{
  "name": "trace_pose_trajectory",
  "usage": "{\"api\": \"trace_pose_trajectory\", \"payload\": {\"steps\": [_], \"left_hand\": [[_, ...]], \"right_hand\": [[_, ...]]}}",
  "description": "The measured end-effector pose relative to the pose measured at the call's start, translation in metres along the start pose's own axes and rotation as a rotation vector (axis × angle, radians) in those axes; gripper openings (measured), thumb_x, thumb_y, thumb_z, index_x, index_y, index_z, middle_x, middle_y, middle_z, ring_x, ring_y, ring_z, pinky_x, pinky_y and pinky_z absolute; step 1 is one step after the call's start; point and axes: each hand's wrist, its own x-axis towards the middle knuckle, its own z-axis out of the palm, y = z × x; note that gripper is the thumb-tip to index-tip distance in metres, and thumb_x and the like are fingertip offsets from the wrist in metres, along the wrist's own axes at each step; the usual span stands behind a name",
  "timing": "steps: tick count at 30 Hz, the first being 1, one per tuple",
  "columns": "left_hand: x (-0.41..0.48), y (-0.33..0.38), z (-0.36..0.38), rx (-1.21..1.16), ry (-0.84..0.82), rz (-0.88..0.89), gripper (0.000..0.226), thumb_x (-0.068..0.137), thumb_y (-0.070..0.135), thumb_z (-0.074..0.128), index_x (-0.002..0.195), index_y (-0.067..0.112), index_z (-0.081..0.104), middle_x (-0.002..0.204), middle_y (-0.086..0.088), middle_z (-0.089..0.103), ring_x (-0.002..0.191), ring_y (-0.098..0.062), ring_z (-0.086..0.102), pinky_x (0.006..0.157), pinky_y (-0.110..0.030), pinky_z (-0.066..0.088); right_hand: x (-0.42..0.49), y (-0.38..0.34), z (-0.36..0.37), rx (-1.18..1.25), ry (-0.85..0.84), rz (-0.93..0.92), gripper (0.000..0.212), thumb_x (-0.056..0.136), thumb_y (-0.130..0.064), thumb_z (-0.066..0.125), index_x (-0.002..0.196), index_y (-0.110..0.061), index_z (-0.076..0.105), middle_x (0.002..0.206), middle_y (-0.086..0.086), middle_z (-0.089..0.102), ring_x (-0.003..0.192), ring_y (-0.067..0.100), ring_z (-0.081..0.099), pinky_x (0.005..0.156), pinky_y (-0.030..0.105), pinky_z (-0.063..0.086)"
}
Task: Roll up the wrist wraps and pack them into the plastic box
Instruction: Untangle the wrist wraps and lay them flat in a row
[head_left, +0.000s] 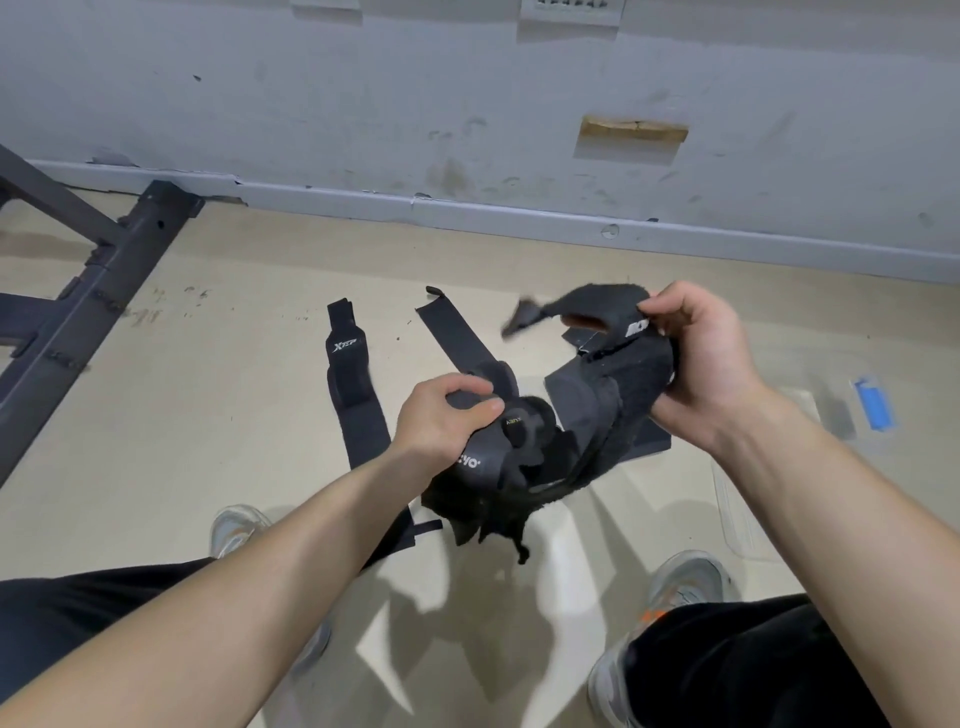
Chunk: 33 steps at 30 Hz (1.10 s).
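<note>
We hold a tangled black wrist wrap (597, 410) off the floor just left of the plastic box (831, 431). Its length sags from our right hand (711, 353), which pinches the end nearer the box, down to our left hand (447, 415), whose fingers curl round the bunched far end. We judge it needs pulling straight between the hands before rolling, and the right hand has the shorter way to the box. Farther left of the box, the XTEP-marked wrap (347, 374) and a plain strap (452, 338) lie flat, with a metal frame (104, 291) farthest off.
</note>
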Motion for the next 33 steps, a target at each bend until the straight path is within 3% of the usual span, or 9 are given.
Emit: {"api": "trace_pose_trajectory", "payload": {"steps": [3, 7, 11, 15, 17, 19, 22, 29, 33], "left_hand": [[0.005, 0.018, -0.006, -0.090, 0.078, 0.016, 0.021, 0.090, 0.036, 0.077, 0.109, 0.028, 0.075, 0.119, 0.014, 0.069, 0.119, -0.009, 0.059, 0.102, -0.029, 0.046], [0.005, 0.032, -0.022, -0.257, 0.073, -0.054, 0.013, 0.089, 0.029, 0.077, 0.099, 0.036, 0.072, 0.112, -0.007, 0.073, 0.106, -0.028, 0.071, 0.101, -0.049, 0.055], [-0.005, 0.044, -0.043, -0.427, -0.038, -0.091, 0.040, 0.085, 0.014, 0.081, 0.120, 0.025, 0.063, 0.111, -0.015, 0.073, 0.094, -0.026, 0.075, 0.093, -0.042, 0.059], [-0.019, 0.054, -0.065, -0.665, -0.077, -0.193, 0.023, 0.091, 0.001, 0.071, 0.113, 0.002, 0.067, 0.099, -0.010, 0.077, 0.075, -0.015, 0.076, 0.069, -0.024, 0.061], [-0.025, 0.055, -0.073, -0.722, -0.110, -0.211, 0.012, 0.093, 0.002, 0.068, 0.103, 0.003, 0.073, 0.093, -0.008, 0.079, 0.074, -0.014, 0.076, 0.074, -0.025, 0.063], [-0.029, 0.055, -0.078, -0.739, -0.125, -0.207, 0.017, 0.094, 0.005, 0.067, 0.109, 0.004, 0.075, 0.101, -0.009, 0.079, 0.081, -0.017, 0.076, 0.082, -0.031, 0.063], [-0.031, 0.054, -0.081, -0.696, -0.105, -0.172, 0.032, 0.092, 0.011, 0.073, 0.124, 0.007, 0.070, 0.115, -0.010, 0.076, 0.098, -0.023, 0.074, 0.092, -0.042, 0.061], [-0.033, 0.060, -0.078, -0.625, -0.026, -0.071, 0.046, 0.097, 0.015, 0.069, 0.139, 0.002, 0.055, 0.116, -0.013, 0.075, 0.092, -0.028, 0.076, 0.080, -0.046, 0.063], [-0.039, 0.065, -0.075, -0.608, -0.043, -0.088, 0.030, 0.102, 0.017, 0.062, 0.129, 0.003, 0.061, 0.109, -0.012, 0.076, 0.075, -0.019, 0.075, 0.069, -0.036, 0.064]], "right_hand": [[0.003, 0.009, -0.002, -0.093, 0.039, -0.001, 0.016, 0.088, -0.010, 0.046, 0.081, -0.012, 0.061, 0.077, 0.006, 0.065, 0.069, 0.023, 0.063, 0.071, 0.033, 0.050], [0.005, 0.004, -0.001, -0.184, 0.031, -0.087, 0.021, 0.087, -0.002, 0.049, 0.097, -0.011, 0.066, 0.084, 0.009, 0.064, 0.072, 0.024, 0.063, 0.066, 0.030, 0.050], [0.002, 0.000, 0.002, -0.214, 0.012, -0.128, 0.037, 0.090, 0.003, 0.051, 0.118, -0.011, 0.070, 0.097, 0.009, 0.071, 0.080, 0.023, 0.067, 0.071, 0.032, 0.053], [-0.002, 0.002, 0.015, -0.218, -0.063, -0.107, 0.035, 0.096, 0.000, 0.052, 0.123, -0.013, 0.070, 0.105, 0.010, 0.075, 0.087, 0.022, 0.072, 0.075, 0.031, 0.059], [-0.004, 0.005, 0.023, -0.245, -0.060, -0.106, 0.018, 0.100, -0.011, 0.058, 0.109, -0.014, 0.073, 0.096, 0.006, 0.077, 0.083, 0.018, 0.074, 0.072, 0.030, 0.059], [-0.004, 0.010, 0.030, -0.292, -0.062, -0.133, 0.014, 0.101, -0.017, 0.060, 0.100, -0.014, 0.073, 0.090, 0.003, 0.077, 0.079, 0.016, 0.073, 0.068, 0.027, 0.058], [-0.004, 0.015, 0.039, -0.341, -0.086, -0.185, 0.015, 0.100, -0.013, 0.060, 0.107, -0.010, 0.073, 0.096, 0.008, 0.077, 0.085, 0.021, 0.072, 0.073, 0.028, 0.057], [-0.005, 0.022, 0.050, -0.341, -0.187, -0.231, 0.033, 0.094, 0.006, 0.060, 0.122, -0.011, 0.067, 0.101, 0.011, 0.078, 0.083, 0.023, 0.074, 0.077, 0.034, 0.059], [-0.008, 0.018, 0.051, -0.230, -0.304, -0.226, 0.050, 0.091, 0.016, 0.052, 0.126, -0.019, 0.062, 0.102, 0.009, 0.077, 0.079, 0.022, 0.073, 0.071, 0.031, 0.060]]}}
